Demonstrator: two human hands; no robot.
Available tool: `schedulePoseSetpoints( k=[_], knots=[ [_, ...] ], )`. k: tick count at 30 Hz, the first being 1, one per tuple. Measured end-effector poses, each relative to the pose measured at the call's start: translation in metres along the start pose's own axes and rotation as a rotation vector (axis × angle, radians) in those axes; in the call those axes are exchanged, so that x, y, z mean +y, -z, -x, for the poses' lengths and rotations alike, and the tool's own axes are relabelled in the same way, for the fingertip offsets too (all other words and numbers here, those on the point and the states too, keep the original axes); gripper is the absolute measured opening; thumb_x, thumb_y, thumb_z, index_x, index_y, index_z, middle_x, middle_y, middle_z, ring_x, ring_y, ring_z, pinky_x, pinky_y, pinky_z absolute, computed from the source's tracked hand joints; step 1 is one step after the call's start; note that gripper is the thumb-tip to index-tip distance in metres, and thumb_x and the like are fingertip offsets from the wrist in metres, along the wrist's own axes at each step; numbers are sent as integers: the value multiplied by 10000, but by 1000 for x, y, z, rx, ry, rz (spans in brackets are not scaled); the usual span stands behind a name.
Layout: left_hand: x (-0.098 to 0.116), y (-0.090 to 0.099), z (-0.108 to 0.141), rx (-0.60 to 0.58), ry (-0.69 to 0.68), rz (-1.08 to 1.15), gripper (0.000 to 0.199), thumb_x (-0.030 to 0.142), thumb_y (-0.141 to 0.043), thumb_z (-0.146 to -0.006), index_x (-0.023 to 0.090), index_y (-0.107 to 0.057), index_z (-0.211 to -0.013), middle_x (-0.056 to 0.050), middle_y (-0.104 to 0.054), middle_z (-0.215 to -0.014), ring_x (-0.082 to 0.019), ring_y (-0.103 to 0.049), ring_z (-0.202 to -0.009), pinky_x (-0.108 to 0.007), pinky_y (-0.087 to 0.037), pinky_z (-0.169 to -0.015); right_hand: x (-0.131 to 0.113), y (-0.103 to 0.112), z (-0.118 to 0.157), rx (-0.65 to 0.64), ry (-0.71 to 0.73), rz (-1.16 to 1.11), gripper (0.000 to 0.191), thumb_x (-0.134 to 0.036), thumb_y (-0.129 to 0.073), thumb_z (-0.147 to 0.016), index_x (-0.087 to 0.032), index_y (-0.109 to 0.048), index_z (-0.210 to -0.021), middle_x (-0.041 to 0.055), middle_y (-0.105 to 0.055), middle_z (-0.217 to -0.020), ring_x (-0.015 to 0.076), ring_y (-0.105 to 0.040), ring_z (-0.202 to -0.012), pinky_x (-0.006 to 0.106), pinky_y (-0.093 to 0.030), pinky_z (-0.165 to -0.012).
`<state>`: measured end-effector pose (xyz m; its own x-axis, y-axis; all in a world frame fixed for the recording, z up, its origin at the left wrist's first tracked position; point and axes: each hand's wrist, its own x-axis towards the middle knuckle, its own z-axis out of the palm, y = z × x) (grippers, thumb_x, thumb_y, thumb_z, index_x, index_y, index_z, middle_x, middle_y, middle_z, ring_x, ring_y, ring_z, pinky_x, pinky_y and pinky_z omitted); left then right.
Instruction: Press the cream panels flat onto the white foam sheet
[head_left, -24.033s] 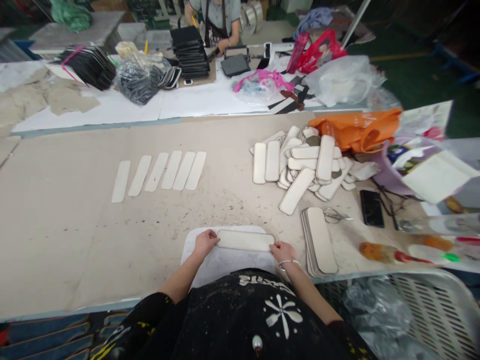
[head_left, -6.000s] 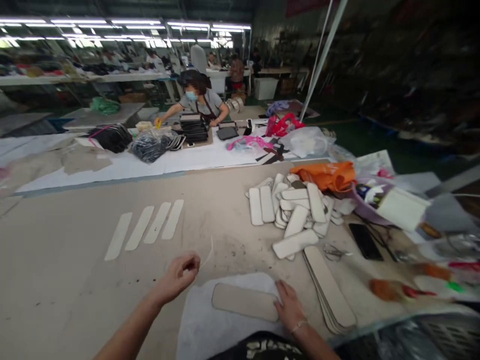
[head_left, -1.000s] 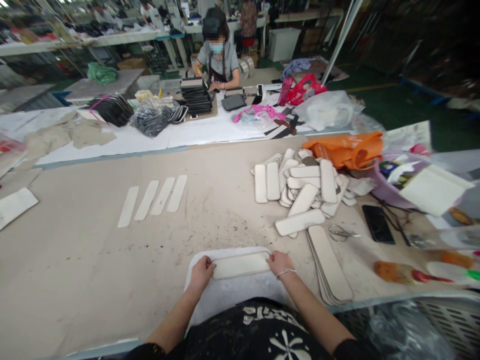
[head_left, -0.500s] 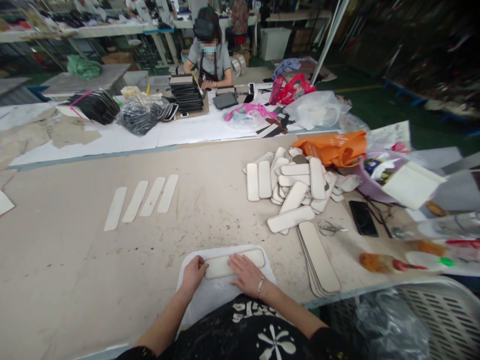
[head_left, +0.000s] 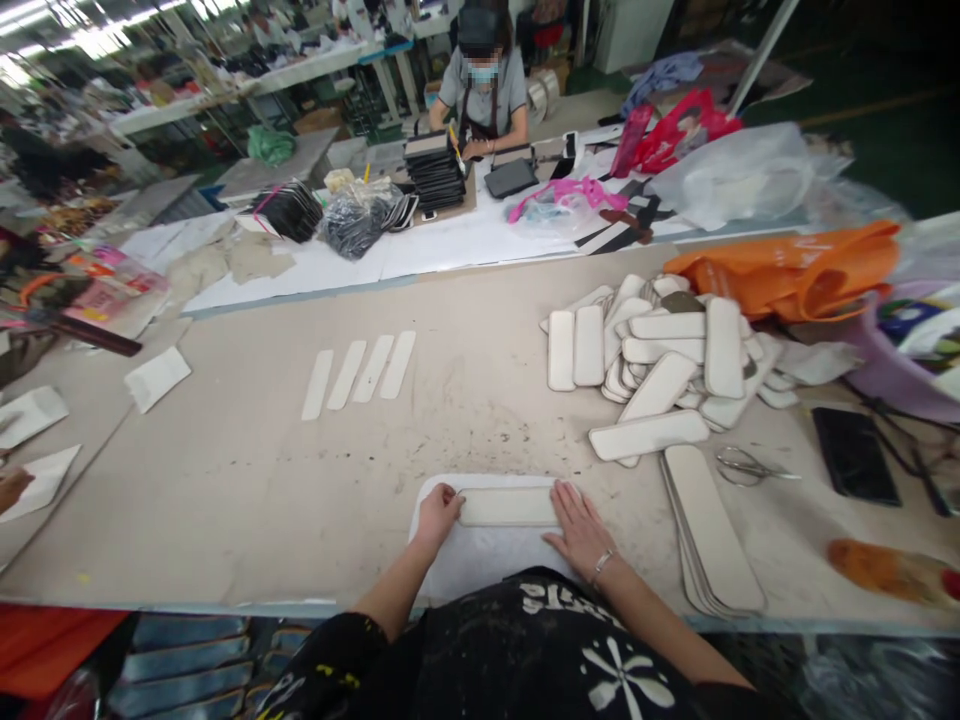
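A long cream panel with rounded corners lies flat on a white pad at the table's near edge. My left hand has its fingers closed in a pinch at the panel's left end. Stretched flat, my right hand rests across the panel's right end, fingers spread a little. To the right of the pad is a fanned stack of similar panels. Beyond it spreads a loose heap of them. Several thin pale strips lie in a row at left centre.
Scissors, a black phone and an orange-brown bottle lie at right. An orange bag and a purple basin stand behind. Across the table sits a co-worker; another person's hand shows at far left.
My right hand has slid rightward along the panel to its right end. My left hand stays at the left end. The camera view has swung to the left.
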<state>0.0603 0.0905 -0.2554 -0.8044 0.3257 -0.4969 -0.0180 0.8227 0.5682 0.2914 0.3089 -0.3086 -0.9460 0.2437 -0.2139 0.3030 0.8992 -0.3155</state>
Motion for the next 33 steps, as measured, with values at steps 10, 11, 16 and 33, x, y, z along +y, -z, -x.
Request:
schedulePoseSetpoints(
  k=[10, 11, 16, 33],
  knots=[
    [-11, -17, 57, -213, -848, -212, 330, 256, -471, -950, 186, -591, -1248, -138, -625, -1261, -237, -552, -1235, -398, -473, -1051, 0, -4, 0, 19, -3, 9, 742, -520, -406, -925, -112, -231, -1519, 148, -210, -1603, 278, -165, -1489, 521, -183, -1204],
    [-4, -27, 58, -307, -954, -283, 372, 270, -486, -950, 174, -561, -1302, -151, -574, -1347, -258, -481, -1318, -423, -432, -1095, 1, -5, 0, 25, 2, 15, 738, -522, -400, -927, -109, -237, -1517, 149, -214, -1602, 277, -167, -1489, 519, -184, -1203],
    [24, -70, 52, -498, -1127, -551, 637, 455, -504, -953, 95, -374, -1463, -214, -355, -1524, -340, -241, -1454, -537, -265, -1175, 4, -10, 2, 57, 32, 59, 716, -530, -373, -942, -89, -284, -1499, 157, -242, -1593, 278, -190, -1483, 517, -199, -1196],
    [-15, 6, -24, -33, -613, -328, 190, 187, -573, -895, 182, -749, -965, -87, -681, -945, -209, -622, -927, -348, -522, -883, 3, -9, 2, 57, 34, 108, 766, -533, -369, -944, -95, -148, -1531, 163, -221, -1600, 296, -175, -1484, 531, -211, -1182]
  ],
)
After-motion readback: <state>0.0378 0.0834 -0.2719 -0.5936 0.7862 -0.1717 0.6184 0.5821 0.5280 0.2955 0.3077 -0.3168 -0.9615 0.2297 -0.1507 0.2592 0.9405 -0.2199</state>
